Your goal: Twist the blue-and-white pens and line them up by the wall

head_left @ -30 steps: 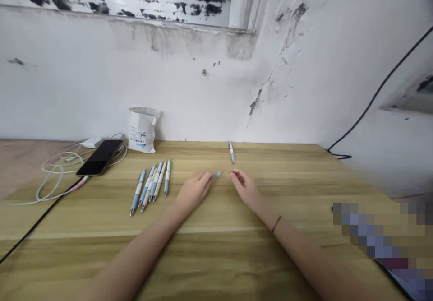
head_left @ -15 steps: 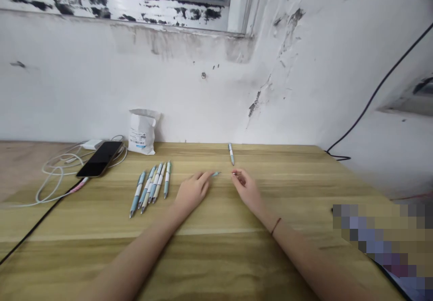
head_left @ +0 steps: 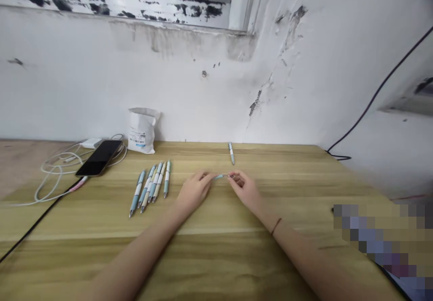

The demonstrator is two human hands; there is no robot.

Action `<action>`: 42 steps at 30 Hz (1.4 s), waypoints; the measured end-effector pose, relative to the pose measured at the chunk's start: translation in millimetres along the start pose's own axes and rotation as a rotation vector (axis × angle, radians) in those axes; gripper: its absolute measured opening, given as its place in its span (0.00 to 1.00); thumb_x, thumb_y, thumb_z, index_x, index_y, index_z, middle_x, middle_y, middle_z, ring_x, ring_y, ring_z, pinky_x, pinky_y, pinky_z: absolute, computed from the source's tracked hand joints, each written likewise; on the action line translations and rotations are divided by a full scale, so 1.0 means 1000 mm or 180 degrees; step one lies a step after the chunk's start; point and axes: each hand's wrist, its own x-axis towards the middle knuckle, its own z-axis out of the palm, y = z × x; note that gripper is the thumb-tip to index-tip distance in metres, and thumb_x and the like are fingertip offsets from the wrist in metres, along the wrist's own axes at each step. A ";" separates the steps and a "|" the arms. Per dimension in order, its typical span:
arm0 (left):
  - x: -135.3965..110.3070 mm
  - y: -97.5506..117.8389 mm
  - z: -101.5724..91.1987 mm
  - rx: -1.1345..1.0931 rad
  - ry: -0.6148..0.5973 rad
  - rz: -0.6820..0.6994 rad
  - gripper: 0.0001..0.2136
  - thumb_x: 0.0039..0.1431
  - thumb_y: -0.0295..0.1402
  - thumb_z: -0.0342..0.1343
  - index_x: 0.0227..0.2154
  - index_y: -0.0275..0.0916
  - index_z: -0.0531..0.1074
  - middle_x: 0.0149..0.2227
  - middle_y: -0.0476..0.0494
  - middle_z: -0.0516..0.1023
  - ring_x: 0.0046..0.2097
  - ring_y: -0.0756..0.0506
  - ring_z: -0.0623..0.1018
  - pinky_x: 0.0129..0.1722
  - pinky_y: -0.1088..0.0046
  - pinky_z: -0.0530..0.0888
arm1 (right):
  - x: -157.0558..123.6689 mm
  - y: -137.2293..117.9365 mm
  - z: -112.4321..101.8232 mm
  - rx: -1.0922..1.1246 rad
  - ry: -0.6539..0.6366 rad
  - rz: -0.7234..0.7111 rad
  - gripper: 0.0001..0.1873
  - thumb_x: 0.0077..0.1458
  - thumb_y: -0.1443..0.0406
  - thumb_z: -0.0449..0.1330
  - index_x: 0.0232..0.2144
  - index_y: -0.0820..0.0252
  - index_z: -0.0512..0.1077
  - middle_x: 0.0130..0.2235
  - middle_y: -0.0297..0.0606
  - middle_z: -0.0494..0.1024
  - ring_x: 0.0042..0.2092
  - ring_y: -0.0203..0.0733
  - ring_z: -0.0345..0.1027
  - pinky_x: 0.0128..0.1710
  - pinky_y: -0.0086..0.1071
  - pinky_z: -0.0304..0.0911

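My left hand (head_left: 196, 187) is closed on the barrel of a light-blue pen (head_left: 219, 176), which points to the right just above the wooden table. At its other end, my right hand (head_left: 245, 186) pinches a small silver piece (head_left: 231, 176), which looks like the pen's metal tip. The piece meets the thin end of the pen; whether it is seated there I cannot tell. Beyond the hands lies a single blue-and-white pen (head_left: 231, 153). Left of my left hand, several blue, white and cream pens (head_left: 154, 182) lie side by side, metal tips toward me.
A black phone (head_left: 100, 158) with white cables (head_left: 50, 174) lies at the left. Behind the pens a white plastic pouch (head_left: 142, 131) stands near the wall. A black cable (head_left: 375, 93) hangs at the right, and a blurred-out object (head_left: 382, 247) sits at the lower right.
My right hand has moved slightly left with the small silver piece, closing the gap to the pen in my left hand. More of that pen shows now.
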 end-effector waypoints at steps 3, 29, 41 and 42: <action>0.000 0.000 0.000 0.0067 0.0062 0.0062 0.17 0.61 0.26 0.44 0.52 0.46 0.64 0.45 0.45 0.71 0.46 0.47 0.71 0.46 0.69 0.69 | 0.000 -0.002 0.000 0.0031 -0.0064 -0.0068 0.12 0.53 0.57 0.55 0.35 0.59 0.69 0.30 0.37 0.74 0.28 0.37 0.66 0.26 0.29 0.63; -0.001 0.005 -0.007 0.0371 0.0133 0.0296 0.17 0.61 0.25 0.44 0.50 0.45 0.66 0.45 0.42 0.72 0.47 0.45 0.71 0.44 0.66 0.65 | -0.003 -0.003 0.000 -0.0215 -0.0165 -0.0275 0.12 0.53 0.57 0.56 0.34 0.57 0.73 0.28 0.35 0.76 0.29 0.39 0.68 0.28 0.31 0.63; -0.001 0.006 -0.004 0.0389 0.0243 0.0296 0.16 0.60 0.25 0.45 0.48 0.46 0.67 0.45 0.45 0.72 0.47 0.46 0.70 0.45 0.66 0.63 | -0.006 -0.016 -0.002 -0.0471 -0.0438 -0.0514 0.10 0.54 0.58 0.54 0.36 0.58 0.67 0.23 0.30 0.65 0.23 0.34 0.58 0.23 0.28 0.54; -0.001 0.005 -0.004 0.0395 0.0249 0.0298 0.16 0.60 0.25 0.45 0.48 0.46 0.67 0.44 0.45 0.73 0.47 0.46 0.70 0.45 0.66 0.63 | -0.006 -0.016 -0.003 -0.0537 -0.0424 -0.0574 0.09 0.55 0.59 0.53 0.32 0.58 0.68 0.24 0.31 0.65 0.24 0.35 0.58 0.24 0.29 0.55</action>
